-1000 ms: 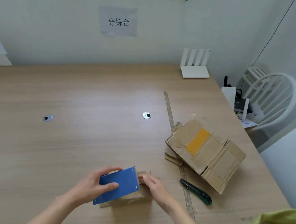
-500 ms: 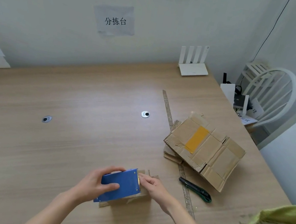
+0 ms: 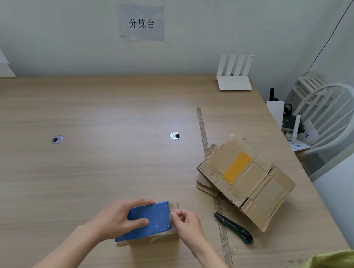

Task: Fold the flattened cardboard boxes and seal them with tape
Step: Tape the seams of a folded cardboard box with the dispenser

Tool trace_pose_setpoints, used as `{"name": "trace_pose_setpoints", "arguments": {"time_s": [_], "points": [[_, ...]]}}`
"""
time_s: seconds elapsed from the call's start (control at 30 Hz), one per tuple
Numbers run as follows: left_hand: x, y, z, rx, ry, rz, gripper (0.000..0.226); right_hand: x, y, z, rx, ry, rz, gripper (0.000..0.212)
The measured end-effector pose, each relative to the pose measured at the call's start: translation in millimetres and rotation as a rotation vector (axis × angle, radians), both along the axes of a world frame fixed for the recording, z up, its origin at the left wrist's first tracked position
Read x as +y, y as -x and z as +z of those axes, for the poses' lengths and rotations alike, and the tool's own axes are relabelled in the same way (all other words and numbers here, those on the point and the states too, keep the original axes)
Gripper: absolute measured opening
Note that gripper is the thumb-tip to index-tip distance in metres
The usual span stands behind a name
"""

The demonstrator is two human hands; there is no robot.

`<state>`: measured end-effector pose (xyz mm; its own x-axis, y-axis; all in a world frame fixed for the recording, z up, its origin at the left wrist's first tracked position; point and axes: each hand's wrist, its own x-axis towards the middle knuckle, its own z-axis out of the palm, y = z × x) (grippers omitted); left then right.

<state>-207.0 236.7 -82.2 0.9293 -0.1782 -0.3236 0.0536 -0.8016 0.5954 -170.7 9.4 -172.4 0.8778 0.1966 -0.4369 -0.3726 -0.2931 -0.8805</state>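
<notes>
Blue tape dispenser (image 3: 149, 218) atop small brown box (image 3: 156, 237)

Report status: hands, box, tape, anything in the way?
Left hand grips blue tape dispenser atop small box. Right hand fingers pinch at dispenser's edge. Utility knife and flattened boxes lie right, apart.

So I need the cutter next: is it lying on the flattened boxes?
No, the cutter lies on the table, in front of the flattened boxes.
</notes>
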Motion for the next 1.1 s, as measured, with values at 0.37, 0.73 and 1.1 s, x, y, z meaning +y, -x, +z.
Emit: {"name": "trace_pose_setpoints", "arguments": {"time_s": [0.37,0.73,1.1], "points": [[-2,-2,-8,-0.017,0.002,-0.008,0.049,3,7,-11,0.097,0.012,-0.175,0.016],[51,4,11,0.018,-0.279,-0.043,0.042,-11,-1,-1,0.12,-0.023,-0.272,0.017],[40,-5,4,0.02,-0.377,-0.091,0.05,-14,5,-9,0.066,0.263,-0.293,0.018]]}}
